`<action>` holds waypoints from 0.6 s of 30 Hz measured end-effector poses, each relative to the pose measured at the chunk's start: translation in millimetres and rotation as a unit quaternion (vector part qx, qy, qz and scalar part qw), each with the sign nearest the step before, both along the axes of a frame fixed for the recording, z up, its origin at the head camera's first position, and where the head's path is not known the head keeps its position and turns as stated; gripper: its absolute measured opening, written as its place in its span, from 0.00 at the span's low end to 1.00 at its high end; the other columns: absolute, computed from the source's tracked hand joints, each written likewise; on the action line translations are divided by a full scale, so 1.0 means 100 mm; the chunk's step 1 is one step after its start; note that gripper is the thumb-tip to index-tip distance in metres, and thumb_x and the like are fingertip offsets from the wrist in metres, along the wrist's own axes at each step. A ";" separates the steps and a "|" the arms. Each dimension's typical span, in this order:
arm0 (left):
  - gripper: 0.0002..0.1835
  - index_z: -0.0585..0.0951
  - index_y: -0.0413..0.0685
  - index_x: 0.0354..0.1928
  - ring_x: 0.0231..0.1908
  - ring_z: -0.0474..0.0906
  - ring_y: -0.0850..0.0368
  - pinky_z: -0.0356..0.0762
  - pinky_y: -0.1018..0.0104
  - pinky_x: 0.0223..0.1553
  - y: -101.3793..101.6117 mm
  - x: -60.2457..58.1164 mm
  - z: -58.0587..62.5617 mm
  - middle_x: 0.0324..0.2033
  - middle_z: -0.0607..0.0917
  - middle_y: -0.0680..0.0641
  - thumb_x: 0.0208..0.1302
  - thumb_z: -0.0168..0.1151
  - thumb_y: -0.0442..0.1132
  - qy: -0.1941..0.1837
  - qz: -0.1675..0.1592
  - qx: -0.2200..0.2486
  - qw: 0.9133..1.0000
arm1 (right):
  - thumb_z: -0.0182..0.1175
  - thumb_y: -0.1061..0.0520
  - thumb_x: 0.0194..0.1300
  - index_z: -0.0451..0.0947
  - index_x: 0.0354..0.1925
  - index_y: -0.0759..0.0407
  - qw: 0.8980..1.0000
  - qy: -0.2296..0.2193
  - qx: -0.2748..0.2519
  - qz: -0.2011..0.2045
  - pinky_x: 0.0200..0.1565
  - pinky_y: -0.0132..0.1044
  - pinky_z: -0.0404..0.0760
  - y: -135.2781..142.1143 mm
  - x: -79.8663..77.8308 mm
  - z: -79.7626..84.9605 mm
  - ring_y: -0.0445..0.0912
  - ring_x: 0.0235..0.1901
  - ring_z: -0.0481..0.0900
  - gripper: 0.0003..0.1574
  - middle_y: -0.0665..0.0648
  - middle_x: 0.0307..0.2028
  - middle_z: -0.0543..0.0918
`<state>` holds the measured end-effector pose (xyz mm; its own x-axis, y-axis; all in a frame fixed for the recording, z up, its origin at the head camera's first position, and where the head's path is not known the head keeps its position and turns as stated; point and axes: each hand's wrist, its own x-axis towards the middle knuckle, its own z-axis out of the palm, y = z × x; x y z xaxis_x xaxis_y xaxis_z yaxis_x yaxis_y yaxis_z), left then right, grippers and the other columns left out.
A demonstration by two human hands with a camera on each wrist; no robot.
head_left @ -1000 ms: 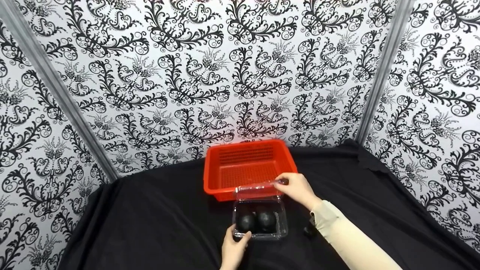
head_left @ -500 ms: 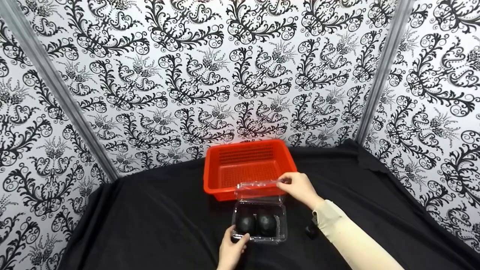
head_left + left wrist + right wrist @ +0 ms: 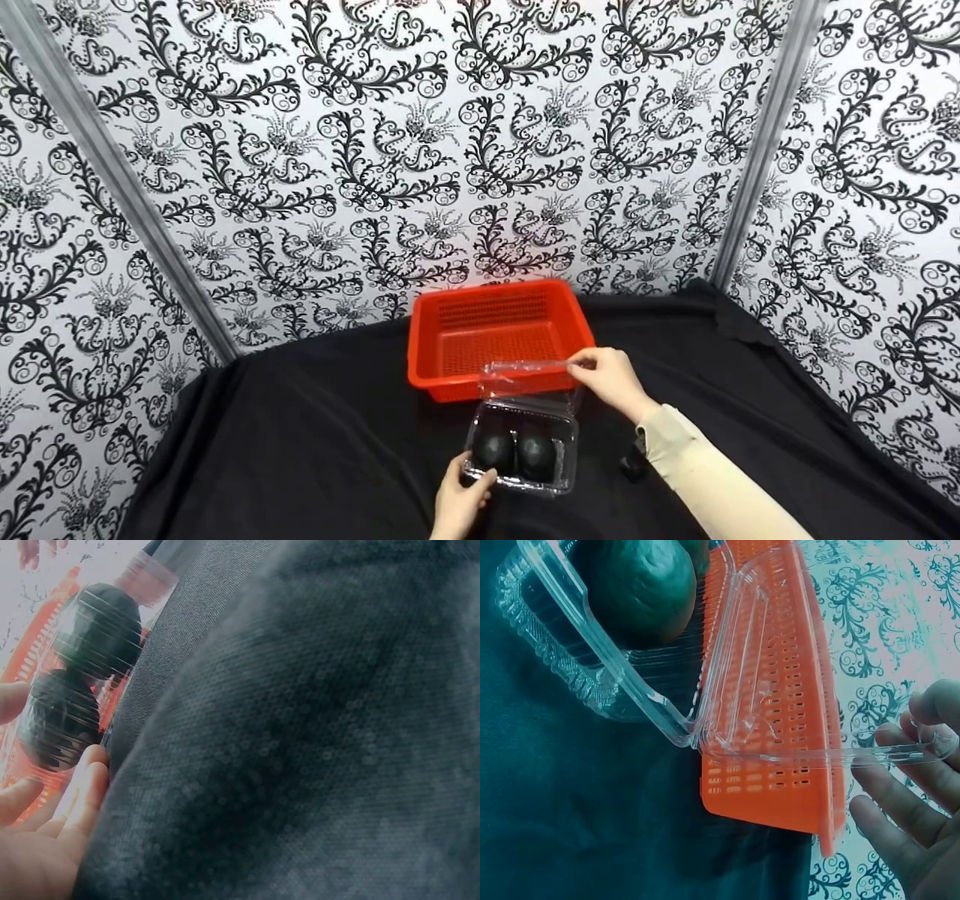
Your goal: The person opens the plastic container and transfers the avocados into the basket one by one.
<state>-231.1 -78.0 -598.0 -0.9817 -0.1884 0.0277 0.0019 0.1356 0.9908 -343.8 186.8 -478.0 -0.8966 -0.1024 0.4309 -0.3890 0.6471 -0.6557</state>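
A clear plastic clamshell box [image 3: 568, 459] holds two dark green avocados [image 3: 535, 456], side by side in its base. My left hand [image 3: 459, 501] grips the near left corner, thumb over the rim and fingers below. At the far side the lid [image 3: 525, 386] stands raised, and my right hand [image 3: 611, 381] pinches its upper right edge. The right wrist view shows thumb and forefinger on the lid's rim, the other fingers [image 3: 900, 802] spread apart. In the left wrist view, both avocados [image 3: 101, 630] show through the ribbed plastic, the left fingertips against the box.
Just behind the box stands a red perforated plastic basket [image 3: 491, 319], which the lid overlaps in the head view. Black cloth [image 3: 322, 442] covers the table. Patterned wall panels [image 3: 390, 150] close off the back and sides. A small black object [image 3: 634, 465] shows beside the right cuff.
The box has shifted slightly right and turned a little clockwise, its front edge moving nearer. My right hand has moved right with the lid edge; my left hand keeps its corner grip.
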 end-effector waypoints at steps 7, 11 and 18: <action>0.31 0.72 0.35 0.59 0.20 0.78 0.59 0.78 0.70 0.22 -0.01 -0.01 -0.02 0.32 0.79 0.49 0.54 0.70 0.37 -0.004 -0.006 0.014 1.000 | 0.69 0.59 0.54 0.87 0.31 0.52 1.000 -0.005 -0.006 -0.012 0.36 0.39 0.77 0.05 0.01 -0.03 0.43 0.29 0.79 0.03 0.46 0.29 0.86; 0.29 0.73 0.36 0.58 0.21 0.79 0.58 0.79 0.69 0.22 -0.02 0.00 0.00 0.34 0.81 0.48 0.54 0.71 0.38 0.002 -0.007 0.009 1.000 | 0.68 0.59 0.54 0.87 0.31 0.54 1.000 -0.007 -0.011 -0.015 0.35 0.37 0.76 0.09 0.03 -0.04 0.43 0.28 0.78 0.03 0.45 0.27 0.85; 0.27 0.75 0.36 0.55 0.21 0.80 0.55 0.81 0.66 0.23 -0.03 0.03 0.05 0.37 0.82 0.45 0.53 0.71 0.37 0.007 -0.006 0.008 1.000 | 0.67 0.60 0.54 0.86 0.31 0.57 0.999 -0.021 -0.028 -0.013 0.25 0.29 0.72 0.15 0.06 -0.07 0.39 0.19 0.76 0.03 0.44 0.18 0.80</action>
